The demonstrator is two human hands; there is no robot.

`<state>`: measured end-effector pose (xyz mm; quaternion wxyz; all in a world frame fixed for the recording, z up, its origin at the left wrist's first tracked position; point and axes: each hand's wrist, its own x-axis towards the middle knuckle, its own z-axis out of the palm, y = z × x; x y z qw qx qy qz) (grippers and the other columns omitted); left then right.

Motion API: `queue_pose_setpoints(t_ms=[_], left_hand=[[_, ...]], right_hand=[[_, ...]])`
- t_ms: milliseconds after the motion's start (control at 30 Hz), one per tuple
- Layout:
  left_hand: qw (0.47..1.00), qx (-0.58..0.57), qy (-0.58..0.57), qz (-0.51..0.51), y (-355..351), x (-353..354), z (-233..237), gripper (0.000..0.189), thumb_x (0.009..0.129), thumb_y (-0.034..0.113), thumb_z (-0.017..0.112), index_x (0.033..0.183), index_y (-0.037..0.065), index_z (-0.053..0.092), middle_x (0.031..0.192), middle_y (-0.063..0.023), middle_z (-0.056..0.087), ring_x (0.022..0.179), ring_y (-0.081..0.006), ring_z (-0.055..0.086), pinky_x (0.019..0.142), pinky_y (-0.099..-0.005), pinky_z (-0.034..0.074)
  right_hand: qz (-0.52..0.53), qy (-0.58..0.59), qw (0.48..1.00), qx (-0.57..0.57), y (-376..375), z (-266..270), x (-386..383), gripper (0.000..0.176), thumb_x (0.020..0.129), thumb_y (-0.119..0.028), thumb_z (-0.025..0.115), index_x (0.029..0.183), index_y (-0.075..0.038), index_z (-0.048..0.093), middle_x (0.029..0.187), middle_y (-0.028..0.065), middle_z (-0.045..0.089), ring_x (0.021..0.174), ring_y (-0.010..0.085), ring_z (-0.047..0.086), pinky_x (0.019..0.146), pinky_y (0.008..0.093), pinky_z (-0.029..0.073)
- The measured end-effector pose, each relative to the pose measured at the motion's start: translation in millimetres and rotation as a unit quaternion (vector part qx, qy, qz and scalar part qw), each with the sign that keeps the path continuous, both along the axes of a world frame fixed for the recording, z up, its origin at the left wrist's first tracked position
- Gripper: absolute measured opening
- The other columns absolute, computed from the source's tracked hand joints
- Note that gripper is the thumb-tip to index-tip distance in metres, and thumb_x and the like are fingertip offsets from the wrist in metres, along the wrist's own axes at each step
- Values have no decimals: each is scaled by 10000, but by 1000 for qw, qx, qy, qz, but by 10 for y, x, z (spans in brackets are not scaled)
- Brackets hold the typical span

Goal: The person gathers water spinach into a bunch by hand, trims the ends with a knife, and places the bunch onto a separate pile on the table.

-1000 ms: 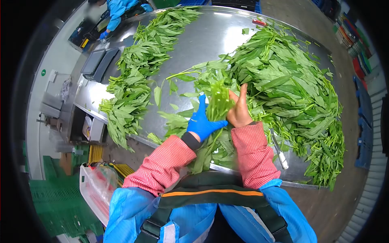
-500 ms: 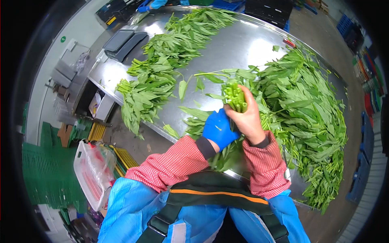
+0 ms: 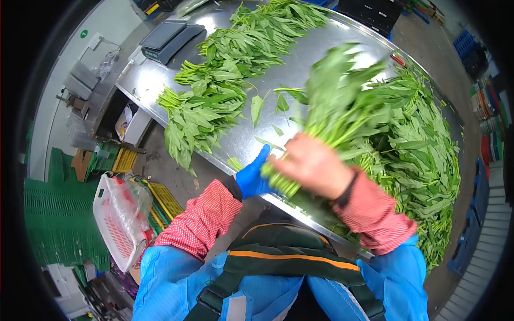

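Observation:
My right hand [image 3: 313, 167], bare and slightly blurred, wraps round the stems of a bunch of water spinach [image 3: 345, 99]. Its leaves point up and away over the table, smeared by motion; the cut stem ends point down to the left. At those ends is my left hand [image 3: 251, 175], in a blue glove, with its thumb raised and apart from the palm; some fingers are hidden. Several bundles of the greens [image 3: 206, 120] lie in a row to the left. A large loose heap of the same greens [image 3: 423, 150] covers the right side.
The metal table [image 3: 300, 67] has a raised rim. A grey scale [image 3: 172, 41] stands at its far left, and a small red object [image 3: 398, 59] lies near the far right edge. On the floor at left are a white basket [image 3: 110, 235] with plastic film and green crates [image 3: 59, 224].
The bunch has swung from stem ends facing up to leaves facing away and stem ends down. My left hand has moved left and let go. My view has shifted slightly.

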<state>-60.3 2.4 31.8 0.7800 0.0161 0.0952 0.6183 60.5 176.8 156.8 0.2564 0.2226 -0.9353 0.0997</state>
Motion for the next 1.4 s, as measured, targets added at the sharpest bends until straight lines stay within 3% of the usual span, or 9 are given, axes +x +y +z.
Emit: queue_pose_setpoints(t_ms=[67, 267, 433, 600, 733, 900, 1100, 1300, 1400], left_hand=[[794, 28, 603, 70, -362, 52, -353, 642, 947, 413, 482, 1460, 92, 268, 1444, -140, 365, 1351, -268, 345, 1107, -436, 305], [938, -222, 252, 82, -393, 358, -622, 516, 1003, 309, 353, 1448, 59, 282, 1448, -155, 356, 1345, -273, 346, 1114, -403, 297], [989, 4, -18, -147, -263, 178, -424, 649, 966, 476, 420, 1458, 84, 263, 1460, -215, 322, 1332, -302, 371, 1086, -455, 338], [934, -74, 306, -170, -128, 224, -356, 621, 862, 190, 652, 1391, 48, 361, 1295, -132, 526, 1164, -238, 533, 968, -378, 451], [885, -72, 449, -104, -102, 446, -115, 577, 854, 150, 645, 1369, 46, 407, 1237, -101, 567, 1121, -217, 565, 947, -341, 462], [960, -186, 174, -117, -339, 289, -242, 588, 865, 127, 608, 1398, 55, 371, 1304, -118, 532, 1177, -230, 544, 1024, -371, 426], [924, -155, 283, -204, -244, 227, -326, 551, 885, 144, 620, 1383, 49, 404, 1320, -109, 525, 1150, -207, 553, 980, -345, 443], [907, -141, 385, -97, -253, 529, -99, 510, 883, 123, 606, 1355, 46, 431, 1262, -111, 553, 1127, -231, 565, 971, -372, 453], [957, -221, 177, -60, -366, 477, -164, 456, 916, 157, 553, 1345, 52, 439, 1265, -143, 551, 1161, -283, 555, 973, -441, 466]], right_hand=[[30, -112, 993, 36, -357, -432, 57, 329, 784, -102, 561, 1113, -112, 536, 929, 64, 537, 930, 236, 566, 889, 401, 469], [-118, -169, 979, -9, -733, -531, 367, 474, 792, -120, 567, 1260, -170, 509, 1055, 121, 537, 1055, 297, 530, 949, 416, 434], [-284, -254, 880, -282, -483, -363, 816, 513, 759, -162, 699, 1209, -7, 507, 943, 147, 572, 868, 291, 593, 738, 350, 493], [-315, -364, 392, -784, -675, -1279, 975, 419, 864, -291, 674, 1084, 42, 547, 819, 88, 624, 765, 167, 595, 704, 312, 485], [-382, -185, 568, -705, -925, -1408, 728, 320, 899, -259, 592, 1042, 26, 562, 902, 111, 642, 790, 163, 619, 698, 286, 517], [-278, -148, 153, -937, -905, -1391, 1135, 347, 934, -250, 415, 1153, 13, 473, 843, 121, 614, 782, 247, 641, 742, 381, 556], [-304, -172, 200, -916, -1008, -1377, 1127, 436, 963, -404, 475, 1155, -13, 471, 788, 72, 599, 620, 160, 603, 549, 286, 518], [-390, -227, 450, -770, -976, -1165, 1017, 320, 893, -274, 605, 1023, 18, 621, 885, 50, 648, 675, 139, 588, 641, 266, 490], [-300, -171, 272, -898, -897, -1418, 1389, 329, 929, -283, 507, 1071, 0, 599, 914, 79, 655, 821, 148, 615, 703, 281, 506]])
